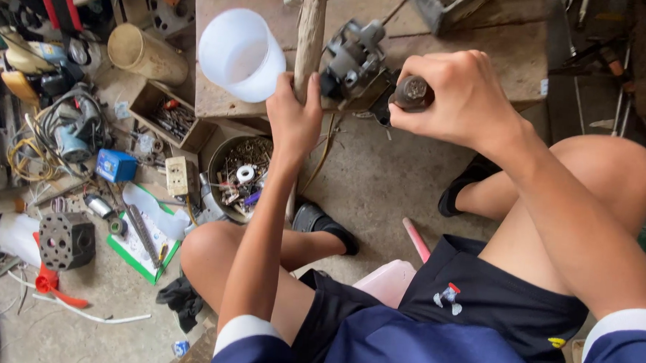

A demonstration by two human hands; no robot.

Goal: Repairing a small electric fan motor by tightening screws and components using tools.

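My left hand (295, 117) is wrapped around the wooden handle of a hammer (310, 33) that lies along the low wooden bench (506, 58), its metal head at the far end. My right hand (456, 96) is closed on a dark round tool handle (414, 93), whose tip points at a small grey metal engine part (353, 58) resting on the bench edge. The part sits between my two hands. I sit on a low pink stool (389, 281) with both knees bent.
A translucent white plastic cup (241, 54) stands on the bench's left end. A round tin of screws and bolts (240, 171), a cardboard tube (145, 53), a small parts box (170, 116), a blue box (115, 165), cables and a dark metal block (67, 239) litter the concrete floor at left.
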